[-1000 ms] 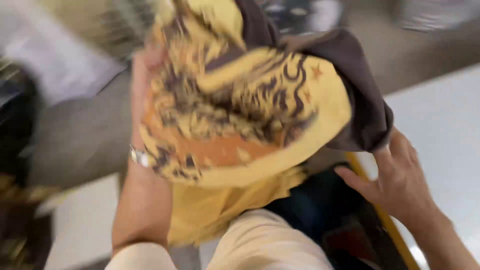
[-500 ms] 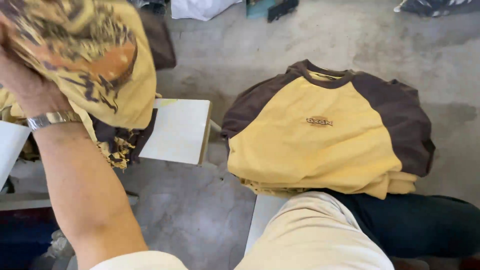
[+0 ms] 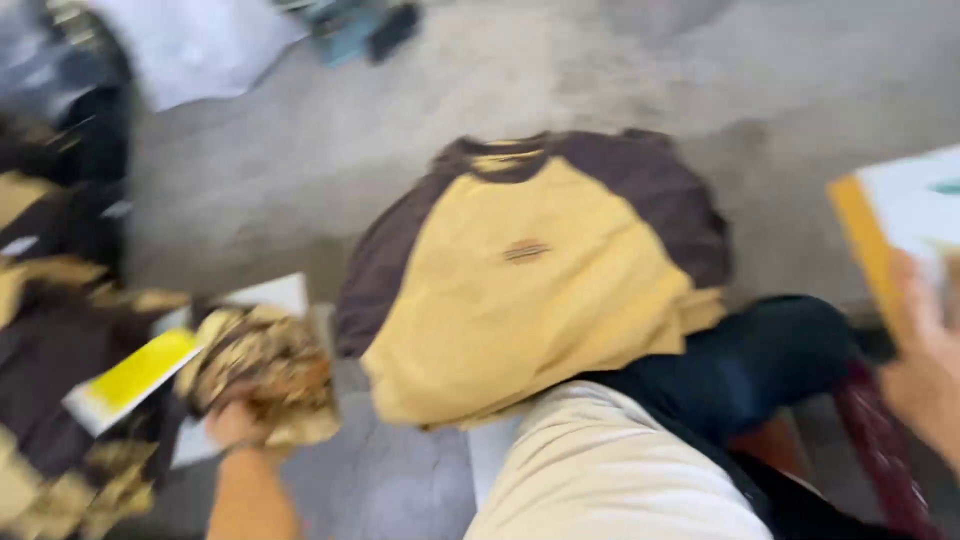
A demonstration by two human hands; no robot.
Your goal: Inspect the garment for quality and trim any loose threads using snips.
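Observation:
My left hand (image 3: 235, 425) is low at the left, its fingers closed on a crumpled yellow garment with a dark print (image 3: 265, 375), held just over a white board (image 3: 270, 300). A yellow shirt with brown sleeves (image 3: 530, 280) lies spread flat on the grey floor in the middle, on top of a stack of like shirts. My right hand (image 3: 925, 355) is at the right edge, blurred, beside a white board with a yellow-orange edge (image 3: 890, 225); whether it touches the board I cannot tell. My knee in beige trousers (image 3: 610, 470) fills the bottom centre.
A heap of yellow and brown garments (image 3: 60, 330) sits at the left, with a yellow and white card (image 3: 130, 380) on it. A white sheet (image 3: 190, 40) and a teal object (image 3: 350, 25) lie at the top. Dark blue cloth (image 3: 760, 360) lies right of my knee.
My left hand has come down from high at the left to low over the white board, still gripping the printed garment. The view swung and my right hand came into sight at the right.

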